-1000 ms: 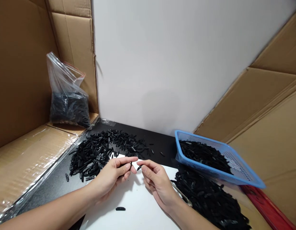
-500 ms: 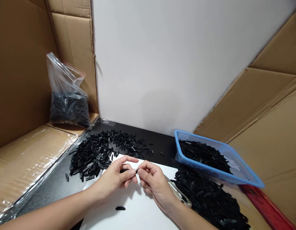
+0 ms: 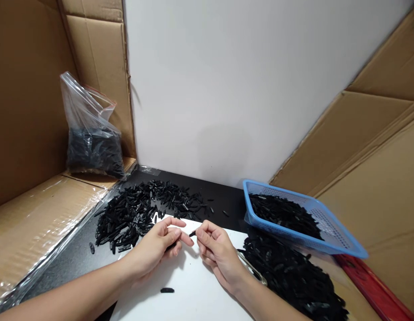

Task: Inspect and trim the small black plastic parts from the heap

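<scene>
Black and small, a slim plastic piece [image 3: 192, 233] is pinched at the fingertips of the right hand [image 3: 216, 253], held just above the white sheet [image 3: 193, 298] that covers the near part of the dark surface [image 3: 76, 258]. The left hand [image 3: 156, 247] sits just beside it, fingers curled and pressed together around something dark — whether that is a second piece I cannot tell. The two hands are near each other, fingertips almost meeting. One loose black piece [image 3: 167, 290] lies alone on the sheet below them. A heap of the same black parts [image 3: 133, 211] spreads on the surface behind the left hand; a larger heap [image 3: 294, 276] lies to the right, beside a blue plastic mesh basket [image 3: 330, 232] that holds more. A clear plastic bag [image 3: 89, 133] of black parts stands on cardboard at the far left.
</scene>
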Available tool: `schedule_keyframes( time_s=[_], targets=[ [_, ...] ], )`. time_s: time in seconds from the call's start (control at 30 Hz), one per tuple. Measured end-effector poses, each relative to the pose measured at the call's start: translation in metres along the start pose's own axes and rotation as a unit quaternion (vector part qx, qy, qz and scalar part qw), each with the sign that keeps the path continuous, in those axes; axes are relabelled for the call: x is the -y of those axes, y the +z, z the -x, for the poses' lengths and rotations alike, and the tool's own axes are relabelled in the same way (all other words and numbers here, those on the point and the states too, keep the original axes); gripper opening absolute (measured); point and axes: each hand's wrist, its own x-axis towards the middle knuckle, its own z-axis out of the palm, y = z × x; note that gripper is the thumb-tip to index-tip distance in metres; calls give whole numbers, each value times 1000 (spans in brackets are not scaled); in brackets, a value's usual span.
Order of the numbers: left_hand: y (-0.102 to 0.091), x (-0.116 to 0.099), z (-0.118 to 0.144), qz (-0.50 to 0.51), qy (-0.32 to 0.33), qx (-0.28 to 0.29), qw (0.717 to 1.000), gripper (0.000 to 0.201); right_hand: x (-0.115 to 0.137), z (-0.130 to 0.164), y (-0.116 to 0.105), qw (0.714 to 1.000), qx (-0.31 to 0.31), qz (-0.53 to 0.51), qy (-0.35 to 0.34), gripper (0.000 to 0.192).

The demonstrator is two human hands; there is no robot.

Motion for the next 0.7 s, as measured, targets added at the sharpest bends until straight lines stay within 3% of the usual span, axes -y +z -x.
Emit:
schedule_keyframes(
  time_s=[0.13,0.27,0.37,0.53,0.7],
  targets=[
    [0,-2,0,-20,3,-9,1000,35,2,0,-1,1000,2,1,7,35],
    [3,-6,2,47,-8,-22,999,18,2,0,-1,1000,7,1,16,35],
    [4,-6,3,72,-8,-18,997,25,2,0,-2,1000,4,-3,18,34],
    [1,0,2,46,6,34,998,39,3,1,-2,999,15,-33,4,24],
    [-1,7,1,-10,26,83,996,44,0,1,-2,999,29,-28,-13,38]
  ],
)
